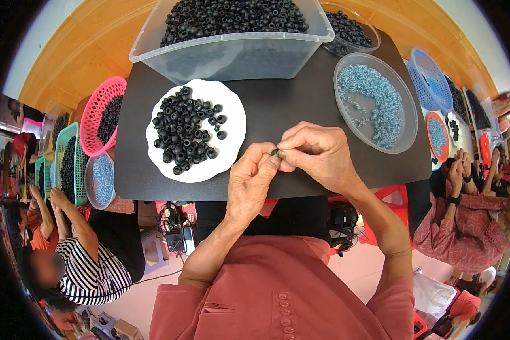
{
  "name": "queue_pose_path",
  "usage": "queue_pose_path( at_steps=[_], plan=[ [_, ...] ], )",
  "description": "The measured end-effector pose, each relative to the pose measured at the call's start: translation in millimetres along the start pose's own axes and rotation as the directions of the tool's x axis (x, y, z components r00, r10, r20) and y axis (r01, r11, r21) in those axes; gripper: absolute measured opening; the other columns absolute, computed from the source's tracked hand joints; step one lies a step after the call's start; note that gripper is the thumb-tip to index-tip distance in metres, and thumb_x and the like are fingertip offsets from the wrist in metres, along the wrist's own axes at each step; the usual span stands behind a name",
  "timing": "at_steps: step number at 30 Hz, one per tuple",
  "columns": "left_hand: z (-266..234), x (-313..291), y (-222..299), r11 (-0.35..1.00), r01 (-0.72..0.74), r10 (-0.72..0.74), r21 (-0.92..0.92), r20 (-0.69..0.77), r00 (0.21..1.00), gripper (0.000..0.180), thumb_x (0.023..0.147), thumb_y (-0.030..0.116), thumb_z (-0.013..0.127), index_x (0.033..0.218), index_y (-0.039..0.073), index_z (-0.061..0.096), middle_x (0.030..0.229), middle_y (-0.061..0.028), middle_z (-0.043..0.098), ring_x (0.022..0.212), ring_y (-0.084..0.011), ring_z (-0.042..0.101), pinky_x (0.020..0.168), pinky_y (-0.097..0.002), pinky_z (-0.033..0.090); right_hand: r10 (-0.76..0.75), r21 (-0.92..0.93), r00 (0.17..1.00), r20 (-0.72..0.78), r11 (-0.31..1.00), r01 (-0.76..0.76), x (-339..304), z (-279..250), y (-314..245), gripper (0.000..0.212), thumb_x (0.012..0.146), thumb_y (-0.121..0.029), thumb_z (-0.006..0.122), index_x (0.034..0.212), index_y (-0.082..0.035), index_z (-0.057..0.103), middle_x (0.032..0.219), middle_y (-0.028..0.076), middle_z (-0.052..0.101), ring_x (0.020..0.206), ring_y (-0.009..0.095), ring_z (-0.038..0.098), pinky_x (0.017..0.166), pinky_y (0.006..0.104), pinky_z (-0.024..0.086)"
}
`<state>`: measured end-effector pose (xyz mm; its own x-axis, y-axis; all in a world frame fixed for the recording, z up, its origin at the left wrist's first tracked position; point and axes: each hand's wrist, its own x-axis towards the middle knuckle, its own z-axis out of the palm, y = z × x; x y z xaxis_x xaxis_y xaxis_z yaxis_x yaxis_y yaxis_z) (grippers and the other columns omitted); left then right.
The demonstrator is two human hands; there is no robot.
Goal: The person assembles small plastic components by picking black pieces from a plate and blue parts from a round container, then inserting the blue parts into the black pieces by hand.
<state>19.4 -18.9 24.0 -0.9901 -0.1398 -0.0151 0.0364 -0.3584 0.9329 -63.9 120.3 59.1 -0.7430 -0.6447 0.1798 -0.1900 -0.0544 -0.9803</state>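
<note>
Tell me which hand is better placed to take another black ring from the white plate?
The left hand, probably. The white plate of black rings lies just to its left, while the right hand sits farther over, nearer the clear bowl of blue pieces. Both hands now pinch one small black piece.

Pink basket (99, 113) at far left, blue basket (430, 79) at far right, co-worker in striped sleeve (90, 272) lower left.

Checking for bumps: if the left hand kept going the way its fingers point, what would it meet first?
The left hand points up-right at the right hand, already touching it around a small black piece. Nothing else lies between.
</note>
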Motion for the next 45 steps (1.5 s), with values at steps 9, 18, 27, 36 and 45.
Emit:
queue_pose_path(
  at_steps=[9, 18, 27, 36, 45],
  plan=[
    [-4.1, 3.8, -0.8, 0.991, 0.028, -0.023, -0.13, 0.04, 0.999, 0.018, 0.095, 0.009, 0.046, 0.105, -0.002, 0.055, 0.085, -0.0076, 0.065, 0.084, -0.0102, 0.059, 0.083, -0.0248, 0.045, -0.056, 0.004, 0.997, -0.053, 0.998, 0.056, 0.7, 3.0, 4.0, 0.007, 0.081, 0.003, 0.061, 0.087, 0.003, 0.065, 0.086, 0.007, 0.065, 0.067, 0.007, 0.059, 0.059, 0.0201, 0.048],
    [-2.4, 3.6, 1.2, 0.991, 0.039, -0.031, -0.132, 0.056, 0.998, 0.019, 0.095, 0.01, 0.046, 0.105, -0.003, 0.056, 0.086, -0.0075, 0.064, 0.084, -0.0111, 0.059, 0.084, -0.0253, 0.045, -0.106, -0.096, 0.994, -0.036, 0.99, 0.102, 0.9, 0.3, 5.0, 0.011, 0.08, 0.003, 0.061, 0.09, 0.002, 0.065, 0.086, 0.006, 0.064, 0.067, 0.008, 0.059, 0.06, 0.0213, 0.048],
    [-1.4, 3.8, 1.8, 0.987, 0.049, -0.044, -0.154, 0.035, 0.998, 0.018, 0.094, 0.008, 0.046, 0.103, -0.003, 0.056, 0.086, -0.0074, 0.063, 0.084, -0.011, 0.06, 0.083, -0.0247, 0.046, -0.043, 0.049, 0.997, -0.057, 0.998, 0.046, -1.8, 3.1, 5.9, 0.01, 0.08, 0.005, 0.06, 0.088, 0.004, 0.065, 0.082, 0.005, 0.062, 0.067, 0.008, 0.059, 0.059, 0.0208, 0.048],
    [-0.7, 3.1, 3.2, 0.992, 0.034, -0.029, -0.125, 0.038, 0.999, 0.017, 0.094, 0.008, 0.046, 0.103, -0.003, 0.056, 0.086, -0.0071, 0.064, 0.083, -0.0105, 0.06, 0.083, -0.0244, 0.046, -0.047, 0.048, 0.996, -0.07, 0.998, 0.051, -1.8, 3.2, 6.4, 0.007, 0.081, 0.005, 0.06, 0.086, 0.004, 0.064, 0.081, 0.006, 0.062, 0.066, 0.008, 0.06, 0.059, 0.0208, 0.048],
    [-0.3, 1.9, 2.3, 0.997, 0.035, -0.033, -0.064, 0.036, 0.999, 0.016, 0.095, 0.008, 0.046, 0.102, -0.002, 0.056, 0.085, -0.0069, 0.064, 0.083, -0.0097, 0.059, 0.083, -0.0243, 0.045, -0.079, -0.105, 0.997, 0.003, 0.991, 0.078, -1.0, -4.8, -2.0, 0.009, 0.078, 0.007, 0.06, 0.087, 0.005, 0.064, 0.084, 0.009, 0.062, 0.07, 0.011, 0.06, 0.062, 0.0229, 0.049]
  ],
)
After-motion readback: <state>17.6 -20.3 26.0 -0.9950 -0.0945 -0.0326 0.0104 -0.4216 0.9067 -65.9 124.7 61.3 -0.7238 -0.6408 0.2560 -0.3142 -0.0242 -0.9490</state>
